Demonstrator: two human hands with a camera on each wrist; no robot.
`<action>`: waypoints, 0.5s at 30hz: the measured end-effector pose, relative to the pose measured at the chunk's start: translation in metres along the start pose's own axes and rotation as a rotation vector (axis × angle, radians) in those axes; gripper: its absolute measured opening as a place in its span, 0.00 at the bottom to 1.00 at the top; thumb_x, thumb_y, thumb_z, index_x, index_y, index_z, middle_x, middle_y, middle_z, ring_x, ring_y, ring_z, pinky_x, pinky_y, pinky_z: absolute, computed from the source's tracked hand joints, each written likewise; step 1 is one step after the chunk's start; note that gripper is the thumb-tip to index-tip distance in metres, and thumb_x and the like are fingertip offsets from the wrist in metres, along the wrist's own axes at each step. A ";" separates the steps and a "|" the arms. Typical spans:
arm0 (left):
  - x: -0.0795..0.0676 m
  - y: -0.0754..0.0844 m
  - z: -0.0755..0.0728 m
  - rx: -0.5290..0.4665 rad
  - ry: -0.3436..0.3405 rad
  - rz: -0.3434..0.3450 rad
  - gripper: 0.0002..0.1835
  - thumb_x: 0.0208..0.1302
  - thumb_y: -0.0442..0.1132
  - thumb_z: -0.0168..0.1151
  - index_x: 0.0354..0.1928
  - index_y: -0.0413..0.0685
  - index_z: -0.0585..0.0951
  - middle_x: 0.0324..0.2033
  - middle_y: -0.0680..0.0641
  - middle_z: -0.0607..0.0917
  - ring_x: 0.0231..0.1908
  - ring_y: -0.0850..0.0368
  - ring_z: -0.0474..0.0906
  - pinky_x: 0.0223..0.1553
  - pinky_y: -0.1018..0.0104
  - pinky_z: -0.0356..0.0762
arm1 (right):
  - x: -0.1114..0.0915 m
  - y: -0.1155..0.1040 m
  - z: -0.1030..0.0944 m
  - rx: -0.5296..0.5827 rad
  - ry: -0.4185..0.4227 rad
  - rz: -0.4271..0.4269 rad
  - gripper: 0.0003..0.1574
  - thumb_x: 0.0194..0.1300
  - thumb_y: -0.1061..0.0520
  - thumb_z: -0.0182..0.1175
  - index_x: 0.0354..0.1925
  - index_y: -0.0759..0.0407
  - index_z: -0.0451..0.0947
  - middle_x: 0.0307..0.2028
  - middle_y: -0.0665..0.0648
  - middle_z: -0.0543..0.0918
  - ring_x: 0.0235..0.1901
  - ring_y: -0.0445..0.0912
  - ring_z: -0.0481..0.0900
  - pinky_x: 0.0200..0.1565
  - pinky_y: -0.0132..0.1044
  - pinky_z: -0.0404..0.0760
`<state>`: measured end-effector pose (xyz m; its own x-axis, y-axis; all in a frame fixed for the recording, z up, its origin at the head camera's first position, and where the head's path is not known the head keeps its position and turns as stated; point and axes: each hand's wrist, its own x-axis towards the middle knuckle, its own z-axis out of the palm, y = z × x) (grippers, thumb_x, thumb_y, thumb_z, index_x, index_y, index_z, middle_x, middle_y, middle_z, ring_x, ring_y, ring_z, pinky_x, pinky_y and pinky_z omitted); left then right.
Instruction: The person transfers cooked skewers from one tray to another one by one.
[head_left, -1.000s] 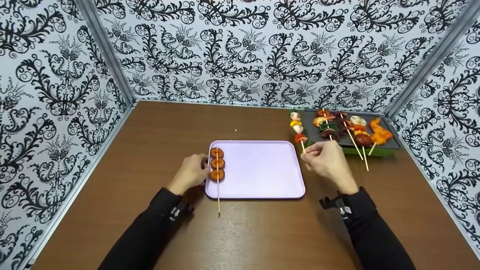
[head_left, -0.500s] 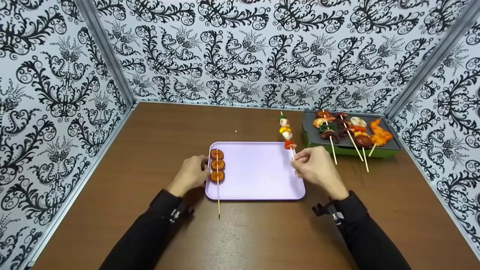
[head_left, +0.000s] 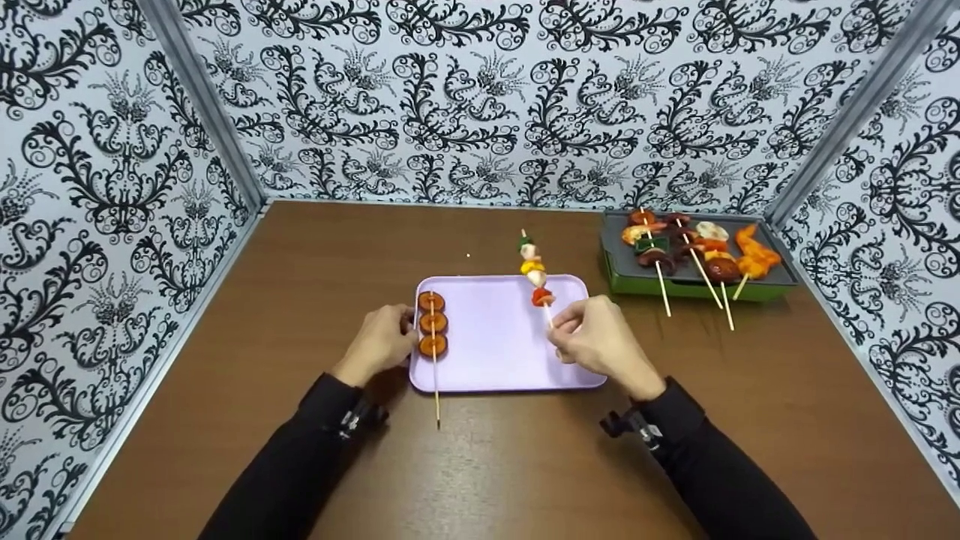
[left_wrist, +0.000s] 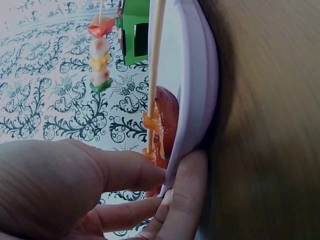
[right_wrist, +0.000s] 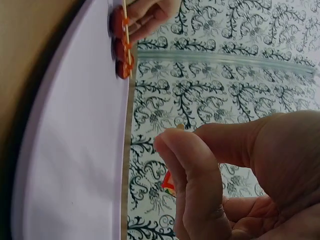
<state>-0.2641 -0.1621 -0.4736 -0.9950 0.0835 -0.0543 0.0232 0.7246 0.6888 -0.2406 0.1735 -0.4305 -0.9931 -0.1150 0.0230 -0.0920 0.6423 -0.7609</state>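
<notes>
My left hand [head_left: 380, 339] pinches the left rim of the lilac tray [head_left: 495, 382], thumb and fingers on either side of the edge, as the left wrist view shows. Along that side of the tray lies a skewer of three round brown-orange slices [head_left: 433, 323], its stick reaching past the front rim. Above the tray's right half, my right hand [head_left: 596, 337] pinches the bare stick of a mixed skewer [head_left: 533, 267] with green, white, yellow and red pieces. It is raised, pointing away. In the right wrist view my fingers [right_wrist: 195, 170] hide most of this skewer.
At the back right stands a green grill box [head_left: 697, 289] with a dark top, bearing several skewers and an orange wing-shaped piece [head_left: 754, 251]. Some sticks overhang its front edge. Patterned walls [head_left: 480, 112] enclose the brown table [head_left: 480, 465] at the back and sides.
My right hand has carried the mixed skewer leftward, from beside the grill box to over the tray. The left hand stays at the tray's rim.
</notes>
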 end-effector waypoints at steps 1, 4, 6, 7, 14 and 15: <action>0.000 0.000 0.000 -0.011 -0.008 -0.008 0.23 0.64 0.35 0.59 0.61 0.39 0.78 0.35 0.42 0.82 0.28 0.53 0.83 0.22 0.66 0.82 | 0.000 -0.002 0.003 -0.003 -0.007 -0.004 0.04 0.55 0.56 0.67 0.30 0.56 0.85 0.23 0.53 0.86 0.17 0.42 0.84 0.23 0.35 0.83; 0.001 0.001 0.000 -0.016 -0.009 -0.015 0.23 0.63 0.35 0.58 0.61 0.40 0.78 0.35 0.42 0.83 0.27 0.54 0.83 0.21 0.66 0.82 | -0.001 -0.006 0.011 -0.004 -0.028 -0.016 0.04 0.55 0.56 0.68 0.29 0.55 0.84 0.22 0.51 0.86 0.16 0.41 0.84 0.23 0.34 0.82; 0.002 0.001 -0.001 -0.016 -0.004 -0.010 0.23 0.63 0.35 0.58 0.61 0.39 0.78 0.35 0.42 0.83 0.26 0.54 0.83 0.21 0.66 0.82 | -0.002 -0.009 0.016 0.001 -0.038 -0.026 0.04 0.54 0.56 0.68 0.28 0.55 0.84 0.21 0.51 0.85 0.16 0.40 0.83 0.22 0.33 0.80; 0.002 0.001 -0.001 -0.021 -0.005 -0.009 0.23 0.64 0.35 0.58 0.62 0.39 0.77 0.35 0.42 0.83 0.26 0.54 0.83 0.21 0.66 0.82 | -0.002 -0.011 0.019 0.005 -0.044 -0.033 0.04 0.54 0.56 0.68 0.28 0.55 0.84 0.21 0.51 0.85 0.16 0.40 0.82 0.22 0.32 0.79; 0.001 0.000 0.000 -0.001 0.003 0.004 0.23 0.63 0.35 0.60 0.61 0.39 0.78 0.34 0.43 0.82 0.29 0.54 0.82 0.22 0.66 0.82 | -0.004 -0.018 0.040 -0.011 -0.076 -0.086 0.02 0.51 0.57 0.67 0.25 0.54 0.83 0.19 0.47 0.82 0.17 0.37 0.77 0.23 0.30 0.75; 0.001 0.000 0.000 0.007 0.009 0.008 0.23 0.62 0.34 0.60 0.60 0.39 0.78 0.34 0.43 0.82 0.30 0.54 0.82 0.22 0.67 0.82 | -0.005 -0.019 0.043 -0.012 -0.083 -0.092 0.02 0.51 0.57 0.67 0.25 0.54 0.83 0.19 0.47 0.82 0.18 0.37 0.77 0.23 0.30 0.75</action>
<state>-0.2652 -0.1622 -0.4739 -0.9956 0.0837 -0.0423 0.0322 0.7290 0.6838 -0.2311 0.1293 -0.4436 -0.9712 -0.2353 0.0382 -0.1834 0.6351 -0.7504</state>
